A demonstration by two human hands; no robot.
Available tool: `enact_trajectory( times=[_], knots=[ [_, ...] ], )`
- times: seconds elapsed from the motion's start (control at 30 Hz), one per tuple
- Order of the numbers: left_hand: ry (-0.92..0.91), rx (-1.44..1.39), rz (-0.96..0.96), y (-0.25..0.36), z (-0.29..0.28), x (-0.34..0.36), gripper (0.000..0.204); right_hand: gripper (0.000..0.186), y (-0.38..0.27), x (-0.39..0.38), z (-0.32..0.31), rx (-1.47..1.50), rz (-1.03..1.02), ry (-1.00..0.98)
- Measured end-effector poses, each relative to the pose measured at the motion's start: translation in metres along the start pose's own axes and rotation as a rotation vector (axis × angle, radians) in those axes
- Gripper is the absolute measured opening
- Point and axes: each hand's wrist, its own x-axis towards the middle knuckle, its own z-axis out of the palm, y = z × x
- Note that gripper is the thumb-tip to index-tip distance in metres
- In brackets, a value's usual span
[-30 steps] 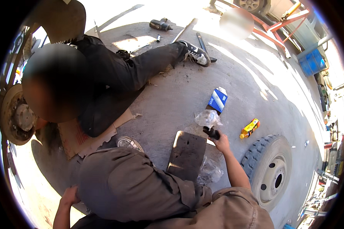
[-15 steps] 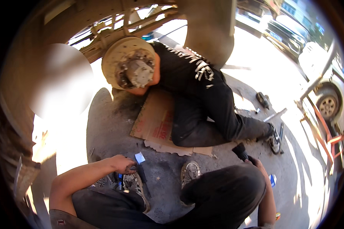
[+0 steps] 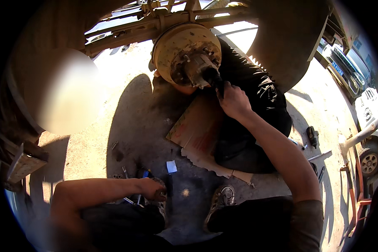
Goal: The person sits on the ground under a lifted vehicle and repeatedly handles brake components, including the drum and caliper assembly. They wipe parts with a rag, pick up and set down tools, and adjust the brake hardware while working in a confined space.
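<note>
My right hand [image 3: 234, 101] reaches forward, wrapped around a black tool with a flared end [image 3: 213, 77]. The tool's far end meets the protruding hub [image 3: 196, 69] of a rusty, dusty brake drum [image 3: 172, 48]; I cannot make out its exact kind. Bolts stick out around the hub. Low on the left, my left hand [image 3: 154, 189] hangs over my left shoe with its fingers curled. What those fingers hold, if anything, is hidden. Beside that hand lie small tools [image 3: 134, 199], and a white-blue paper piece [image 3: 171, 166] rests on the ground beyond it.
Behind the drum a co-worker in dark clothes [image 3: 250, 143] lies on flattened cardboard [image 3: 197, 130], partly hidden by the drum and my right arm. A dark power tool [image 3: 311, 137] and a metal bar [image 3: 319, 155] lie right. Orange metal framing [image 3: 352, 189] and parked vehicles stand farther right.
My right hand has swung from beside my right knee up to the hub, carrying the black tool. My left hand stays low near the shoe. The view has shifted, placing the drum farther right and higher.
</note>
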Motion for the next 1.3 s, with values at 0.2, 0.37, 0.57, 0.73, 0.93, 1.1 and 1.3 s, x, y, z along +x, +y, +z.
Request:
enact_trajectory(
  times=[0.2, 0.37, 0.57, 0.73, 0.93, 1.1, 1.3],
  knots=[
    [-0.105, -0.088, 0.102, 0.047, -0.014, 0.023, 0.054, 0.037, 0.006, 0.004, 0.054, -0.101, -0.054, -0.232],
    [-0.022, -0.185, 0.032, 0.066, -0.041, 0.002, 0.051, 0.035, -0.001, 0.008, 0.033, -0.013, -0.013, 0.042],
    [-0.03, -0.173, 0.022, 0.053, -0.028, 0.01, 0.048, 0.031, 0.01, 0.013, 0.026, 0.071, 0.049, 0.246],
    [-0.082, -0.105, 0.078, 0.043, -0.011, 0.02, 0.05, 0.034, 0.017, 0.005, 0.05, -0.321, -0.102, -0.282],
    [-0.011, -0.075, 0.052, 0.05, -0.019, 0.009, 0.054, 0.035, 0.012, 0.008, 0.034, -0.157, -0.066, -0.289],
    [-0.087, -0.104, 0.038, 0.053, -0.024, 0.003, 0.055, 0.034, 0.006, 0.018, 0.019, 0.4, -0.145, 0.162],
    [-0.027, -0.122, 0.072, 0.031, -0.002, 0.004, 0.055, 0.028, 0.002, 0.006, 0.037, 0.172, -0.097, 0.242]
  ],
)
